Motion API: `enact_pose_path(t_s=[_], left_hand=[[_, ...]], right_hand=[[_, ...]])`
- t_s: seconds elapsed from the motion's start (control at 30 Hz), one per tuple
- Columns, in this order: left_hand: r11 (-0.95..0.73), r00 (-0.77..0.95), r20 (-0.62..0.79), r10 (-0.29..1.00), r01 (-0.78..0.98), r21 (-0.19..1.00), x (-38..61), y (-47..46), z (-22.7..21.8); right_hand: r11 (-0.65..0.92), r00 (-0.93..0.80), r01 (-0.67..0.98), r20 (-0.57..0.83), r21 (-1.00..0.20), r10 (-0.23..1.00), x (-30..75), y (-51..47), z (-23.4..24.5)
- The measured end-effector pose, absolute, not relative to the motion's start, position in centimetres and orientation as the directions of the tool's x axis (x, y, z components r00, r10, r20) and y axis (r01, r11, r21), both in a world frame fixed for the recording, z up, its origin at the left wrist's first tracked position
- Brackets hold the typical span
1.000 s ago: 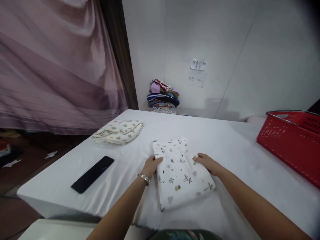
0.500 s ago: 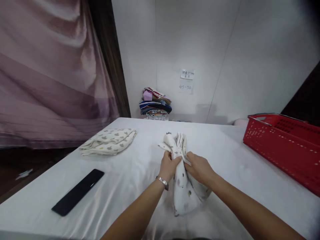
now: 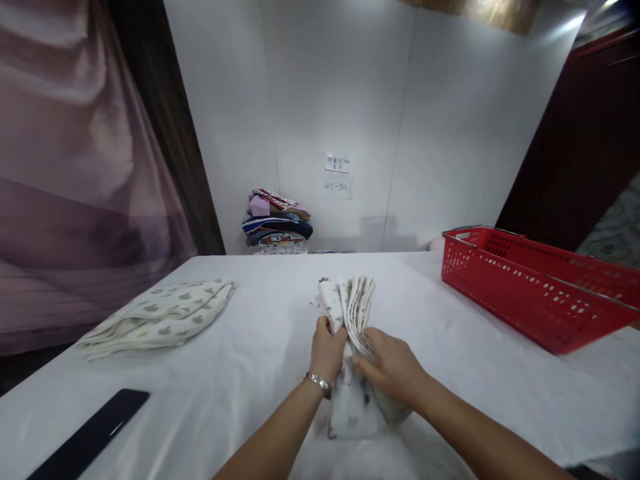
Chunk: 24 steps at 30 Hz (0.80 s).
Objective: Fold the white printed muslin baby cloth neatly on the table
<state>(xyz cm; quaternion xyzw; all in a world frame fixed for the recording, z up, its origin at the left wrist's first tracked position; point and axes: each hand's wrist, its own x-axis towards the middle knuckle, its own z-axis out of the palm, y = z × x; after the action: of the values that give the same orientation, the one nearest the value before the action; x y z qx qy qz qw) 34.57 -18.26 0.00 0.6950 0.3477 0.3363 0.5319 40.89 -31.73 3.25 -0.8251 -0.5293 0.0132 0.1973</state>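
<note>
A white printed cloth (image 3: 356, 407) is bunched upright in both hands above the white-covered table, its gathered pleats fanning out at the top. My left hand (image 3: 327, 350), with a silver bracelet at the wrist, is closed round the cloth's left side. On the right side, my right hand (image 3: 393, 367) grips the pleats, its thumb across the front. The cloth's lower end hangs down toward the table. To the left lies a folded cream cloth (image 3: 170, 317) with grey shapes printed on it.
A black phone-like slab (image 3: 93, 433) lies at the front left of the table (image 3: 240, 407). A red plastic basket (image 3: 510, 300) stands at the right. Behind the table's far edge, a stack of folded fabrics (image 3: 277, 227) rests against the wall, beside paper notes (image 3: 337, 175).
The view has swung right and up, so the basket shows more fully. The pleats at the cloth's top have spread, and my right thumb has come across its front.
</note>
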Motion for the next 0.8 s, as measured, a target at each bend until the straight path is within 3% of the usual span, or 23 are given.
enact_pose_path(t_s=[0.1,0.23,0.37,0.5,0.67,0.8], left_hand=[[-0.107,0.535,0.021,0.845,0.130,0.986,35.2,-19.5,0.0],[0.230,0.663,-0.169,0.729,-0.005,0.973,35.2,-21.2,0.9],[0.348,0.859,-0.073,0.507,-0.127,0.929,34.2,-21.9,2.6],[0.290,0.923,0.013,0.385,-0.135,0.947,33.5,-21.9,3.3],[0.168,0.954,-0.025,0.297,-0.027,0.985,33.2,-21.2,1.8],[-0.188,0.943,-0.062,0.326,0.129,0.974,31.9,-18.4,-3.2]], right_hand=[[-0.352,0.449,0.865,0.239,-0.357,0.861,40.3,-32.3,3.1],[-0.366,0.426,0.904,0.395,-0.220,0.814,39.7,-32.7,3.9],[-0.429,0.412,0.899,0.519,-0.094,0.749,40.2,-33.0,4.3],[-0.522,0.525,0.839,0.486,-0.155,0.699,41.9,-33.8,3.6],[-0.490,0.574,0.816,0.333,-0.306,0.748,43.9,-36.3,3.8],[-0.501,0.561,0.827,0.347,-0.254,0.751,46.1,-39.2,6.1]])
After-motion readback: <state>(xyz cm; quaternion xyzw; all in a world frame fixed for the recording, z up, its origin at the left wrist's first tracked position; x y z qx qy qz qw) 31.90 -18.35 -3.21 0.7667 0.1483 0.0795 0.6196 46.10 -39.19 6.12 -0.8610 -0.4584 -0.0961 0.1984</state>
